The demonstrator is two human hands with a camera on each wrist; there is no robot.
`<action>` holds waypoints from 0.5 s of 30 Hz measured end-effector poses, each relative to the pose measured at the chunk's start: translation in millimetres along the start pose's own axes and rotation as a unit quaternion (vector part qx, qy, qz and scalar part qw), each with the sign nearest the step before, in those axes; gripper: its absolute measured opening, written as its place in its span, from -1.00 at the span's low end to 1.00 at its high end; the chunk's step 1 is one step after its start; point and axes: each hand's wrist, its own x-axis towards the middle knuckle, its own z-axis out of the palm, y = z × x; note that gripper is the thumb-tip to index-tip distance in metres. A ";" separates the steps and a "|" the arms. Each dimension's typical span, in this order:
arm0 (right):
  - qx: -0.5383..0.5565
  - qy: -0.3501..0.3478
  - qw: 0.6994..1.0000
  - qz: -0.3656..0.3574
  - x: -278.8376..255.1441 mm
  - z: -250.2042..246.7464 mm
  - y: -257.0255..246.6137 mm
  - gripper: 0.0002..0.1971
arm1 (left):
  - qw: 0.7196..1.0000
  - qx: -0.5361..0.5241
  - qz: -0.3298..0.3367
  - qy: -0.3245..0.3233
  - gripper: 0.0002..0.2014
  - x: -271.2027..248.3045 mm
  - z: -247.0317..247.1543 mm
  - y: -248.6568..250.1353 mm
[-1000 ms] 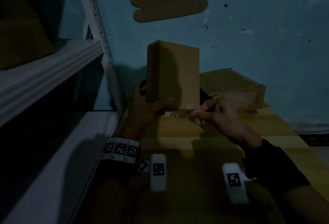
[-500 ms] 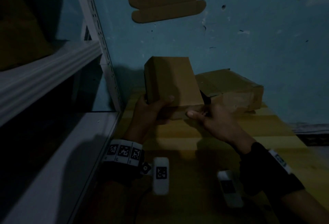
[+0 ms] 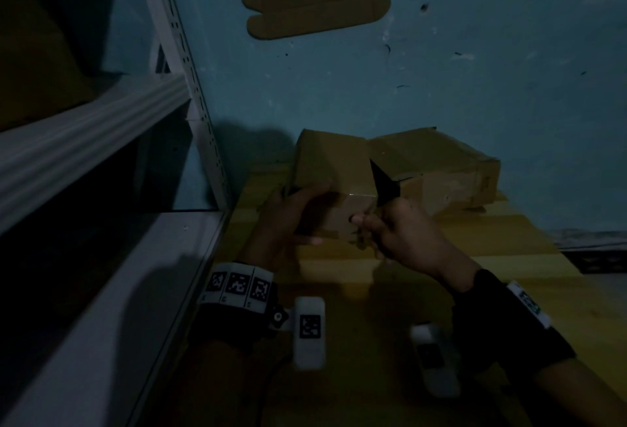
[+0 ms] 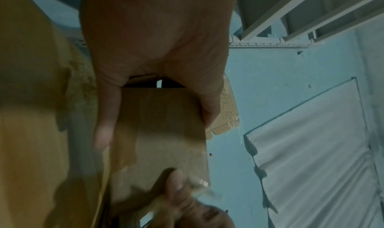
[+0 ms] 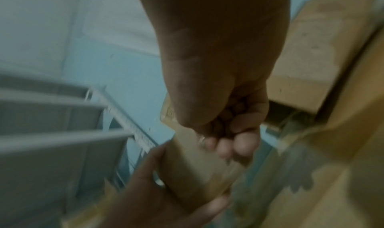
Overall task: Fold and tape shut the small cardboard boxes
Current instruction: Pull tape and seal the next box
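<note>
The box (image 3: 330,182) is held above the yellow table (image 3: 424,291), tilted away from the person. The left hand (image 3: 288,219) grasps its near left end, thumb across the front face, fingers behind. At the box's near right corner the right hand (image 3: 400,233) has its fingers curled, pinching a shiny strip that looks like tape (image 4: 202,183). Just right of the box and farther back, a bigger carton (image 3: 437,168) lies on the table against the blue wall (image 3: 475,70). Left of the box stands a white rack (image 3: 190,94).
</note>
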 end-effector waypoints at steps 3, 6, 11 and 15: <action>0.123 -0.001 0.992 0.036 -1.7 1.6 -8.2 -0.47 | 0.999 -0.016 0.030 0.019 -0.19 -0.6 0.9 1.6; 0.192 -0.010 0.980 0.049 -2.2 1.5 -15.5 -0.48 | 0.997 -0.029 0.062 0.032 -0.36 0.7 1.2 3.2; 0.293 -0.010 0.955 0.051 -3.4 1.8 -19.1 -0.49 | 0.997 -0.054 0.057 0.022 -0.48 0.2 -0.8 5.4; 0.320 -0.002 0.945 0.064 -1.9 4.1 -21.7 -0.49 | 0.997 -0.046 0.056 0.030 -0.50 1.7 -2.6 6.7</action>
